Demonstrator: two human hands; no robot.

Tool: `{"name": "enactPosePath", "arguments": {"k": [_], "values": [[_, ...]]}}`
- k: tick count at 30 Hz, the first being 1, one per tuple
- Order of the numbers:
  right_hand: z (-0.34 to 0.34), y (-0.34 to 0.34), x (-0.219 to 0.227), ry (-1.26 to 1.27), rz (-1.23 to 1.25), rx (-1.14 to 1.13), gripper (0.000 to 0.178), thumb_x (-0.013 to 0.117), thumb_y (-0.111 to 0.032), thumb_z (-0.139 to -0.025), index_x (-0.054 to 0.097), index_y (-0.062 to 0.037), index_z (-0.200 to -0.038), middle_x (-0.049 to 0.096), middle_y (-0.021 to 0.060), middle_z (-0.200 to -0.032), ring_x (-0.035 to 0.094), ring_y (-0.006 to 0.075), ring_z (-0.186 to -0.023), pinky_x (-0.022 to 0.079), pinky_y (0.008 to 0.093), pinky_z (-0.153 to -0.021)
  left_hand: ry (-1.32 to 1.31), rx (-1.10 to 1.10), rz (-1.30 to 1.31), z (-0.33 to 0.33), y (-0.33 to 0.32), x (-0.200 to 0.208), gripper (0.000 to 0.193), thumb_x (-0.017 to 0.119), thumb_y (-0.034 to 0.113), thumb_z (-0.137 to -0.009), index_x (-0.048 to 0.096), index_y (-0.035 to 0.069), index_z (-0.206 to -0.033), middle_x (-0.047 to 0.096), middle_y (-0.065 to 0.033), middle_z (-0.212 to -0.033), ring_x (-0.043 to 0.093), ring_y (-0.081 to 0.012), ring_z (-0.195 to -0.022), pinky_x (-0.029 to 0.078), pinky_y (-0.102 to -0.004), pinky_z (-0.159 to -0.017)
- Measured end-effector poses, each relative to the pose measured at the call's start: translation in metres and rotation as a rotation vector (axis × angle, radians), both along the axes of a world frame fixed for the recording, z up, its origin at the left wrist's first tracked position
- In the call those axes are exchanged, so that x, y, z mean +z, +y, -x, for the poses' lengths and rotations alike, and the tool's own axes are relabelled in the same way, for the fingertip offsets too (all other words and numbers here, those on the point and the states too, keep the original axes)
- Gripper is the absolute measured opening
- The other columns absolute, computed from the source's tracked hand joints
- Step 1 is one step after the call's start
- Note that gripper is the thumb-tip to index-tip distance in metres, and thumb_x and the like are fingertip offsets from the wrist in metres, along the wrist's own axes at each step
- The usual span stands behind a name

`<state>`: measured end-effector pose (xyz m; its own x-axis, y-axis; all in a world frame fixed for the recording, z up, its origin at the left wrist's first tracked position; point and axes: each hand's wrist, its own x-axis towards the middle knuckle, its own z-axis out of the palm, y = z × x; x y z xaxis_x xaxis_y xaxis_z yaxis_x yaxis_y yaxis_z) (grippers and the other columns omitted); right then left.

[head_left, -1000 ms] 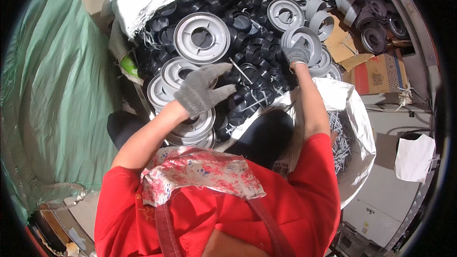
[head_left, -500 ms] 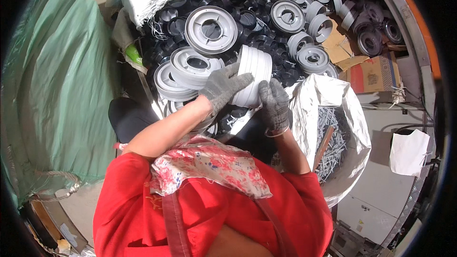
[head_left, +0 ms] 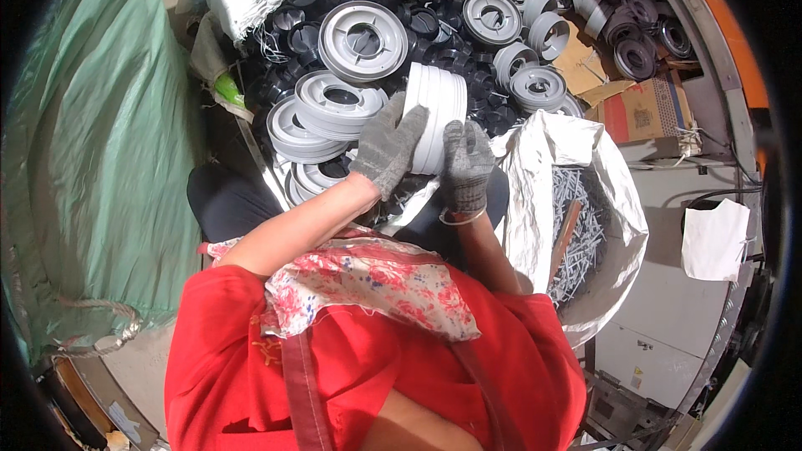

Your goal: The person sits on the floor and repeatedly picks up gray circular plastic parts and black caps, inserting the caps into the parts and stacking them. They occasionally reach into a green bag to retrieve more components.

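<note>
Both hands wear grey knit gloves. A light-grey ribbed plastic ring [head_left: 436, 117] stands on edge between them, its banded side toward me. My left hand [head_left: 390, 149] clasps the ring's left side, with the thumb along it. On the other side my right hand [head_left: 465, 163] presses its fingers against the ring's lower right edge. Just left of the ring, grey flanged plastic rings [head_left: 338, 107] lie stacked, and a larger spoked one [head_left: 363, 40] rests beyond them. Many black plastic pieces [head_left: 309, 40] lie heaped behind.
A white woven sack [head_left: 614, 263] to the right holds grey slender pieces [head_left: 576, 238] and a brown strip. More grey rings [head_left: 493, 17] and dark rings [head_left: 635, 58] sit at the far right, near a cardboard box [head_left: 647, 113]. Green sheeting [head_left: 100, 159] hangs at left.
The whole view has shifted slightly, so the pile sits a little higher. The ring has turned a little more upright between my hands, and my right fingers now lie closer along its edge.
</note>
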<state>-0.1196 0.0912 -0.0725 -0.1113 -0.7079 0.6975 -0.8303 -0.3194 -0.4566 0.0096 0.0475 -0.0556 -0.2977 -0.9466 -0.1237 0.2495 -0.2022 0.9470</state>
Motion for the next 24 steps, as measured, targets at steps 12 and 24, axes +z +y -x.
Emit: {"name": "enactPosePath", "arguments": {"k": [12,24], "values": [[-0.009,0.01,0.014,-0.423,-0.226,-0.156,0.013,0.055,-0.009,-0.087,0.06,0.0027,-0.084,0.055,0.016,-0.072,0.055,0.0309,-0.06,0.044,0.0383,-0.054,-0.252,-0.046,0.152,0.008,0.003,0.002,0.043,0.05,0.027,-0.093,0.049,-0.003,-0.123,0.061,-0.0171,-0.102,0.057,-0.0226,-0.094,0.043,-0.0307,-0.086],[0.04,0.03,0.021,-0.004,-0.233,0.148,0.013,0.061,-0.009,-0.079,0.058,-0.005,-0.092,0.056,0.0085,-0.069,0.059,0.0248,-0.065,0.05,0.0342,-0.057,-0.018,-0.046,-0.014,-0.026,-0.018,0.022,0.047,0.064,0.029,-0.085,0.051,0.004,-0.123,0.062,-0.0042,-0.093,0.057,-0.0104,-0.077,0.049,-0.026,-0.064]]}}
